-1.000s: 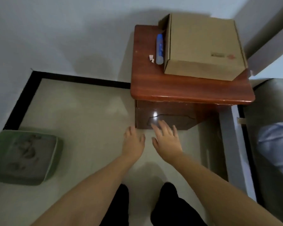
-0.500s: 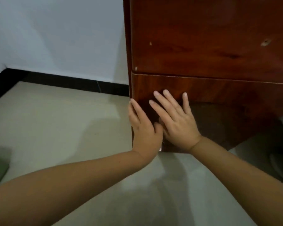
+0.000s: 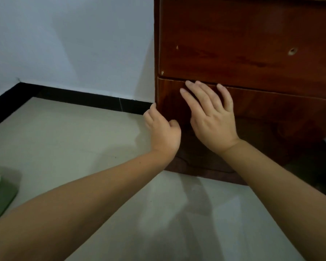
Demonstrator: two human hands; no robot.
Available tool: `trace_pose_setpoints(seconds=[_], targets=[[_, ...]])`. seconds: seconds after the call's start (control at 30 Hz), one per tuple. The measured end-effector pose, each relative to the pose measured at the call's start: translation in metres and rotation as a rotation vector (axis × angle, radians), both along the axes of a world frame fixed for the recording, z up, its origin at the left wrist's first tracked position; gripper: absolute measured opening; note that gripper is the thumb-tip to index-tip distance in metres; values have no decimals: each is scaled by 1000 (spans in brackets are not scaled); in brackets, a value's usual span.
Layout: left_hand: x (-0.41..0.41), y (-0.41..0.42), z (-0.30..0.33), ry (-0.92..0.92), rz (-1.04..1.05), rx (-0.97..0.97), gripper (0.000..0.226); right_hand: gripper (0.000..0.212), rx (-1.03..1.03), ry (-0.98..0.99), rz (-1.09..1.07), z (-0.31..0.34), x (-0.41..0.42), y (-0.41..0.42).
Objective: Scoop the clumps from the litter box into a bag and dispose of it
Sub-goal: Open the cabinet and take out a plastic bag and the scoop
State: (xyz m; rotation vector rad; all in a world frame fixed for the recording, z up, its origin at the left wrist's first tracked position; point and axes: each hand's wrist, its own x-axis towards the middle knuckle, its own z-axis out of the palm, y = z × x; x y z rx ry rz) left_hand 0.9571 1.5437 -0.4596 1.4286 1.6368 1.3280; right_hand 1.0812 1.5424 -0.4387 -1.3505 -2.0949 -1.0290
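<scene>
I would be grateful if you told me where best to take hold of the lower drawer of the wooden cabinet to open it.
The lower drawer shows no handle. Its top edge, at the seam where the right hand has its fingers, probably suits best: hook the fingers over from the front and pull.

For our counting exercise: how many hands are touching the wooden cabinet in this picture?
2. The right hand lies with straight fingers on the lower front panel of the wooden cabinet. The left hand curls round the panel's left edge; its fingertips are hidden.

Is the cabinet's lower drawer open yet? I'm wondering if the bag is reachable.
Shut. The lower drawer front sits nearly flush under the upper panel; right hand lies flat on it, left hand curls at its edge.
</scene>
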Motion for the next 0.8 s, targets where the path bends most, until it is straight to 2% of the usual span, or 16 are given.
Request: trace_pose_setpoints(seconds=[0.1, 0.27, 0.4, 0.5, 0.67, 0.73, 0.8], targets=[[-16, 1, 5, -63, -99, -2, 45, 49, 26, 80, -24, 12, -10, -2], [-33, 12, 9, 17, -186, -76, 40, 47, -9, 130, -37, 24, -22, -5], [-42, 2, 14, -73, -300, -86, 33, 34, -132, 254, -3, 38, -32, -19], [-60, -22, 12, -71, -456, -58, 30, 34, -266, 327, 72, 46, -33, -38], [-87, -72, 11, 203, -675, 37, 37, 38, -411, 373, 205, 62, -22, -87], [-87, -92, 12, 403, -725, 205, 41, 38, -497, 386, 271, 74, -17, -104], [-81, -109, 15, 532, -814, 484, 55, 36, -609, 375, 324, 87, -13, -121]])
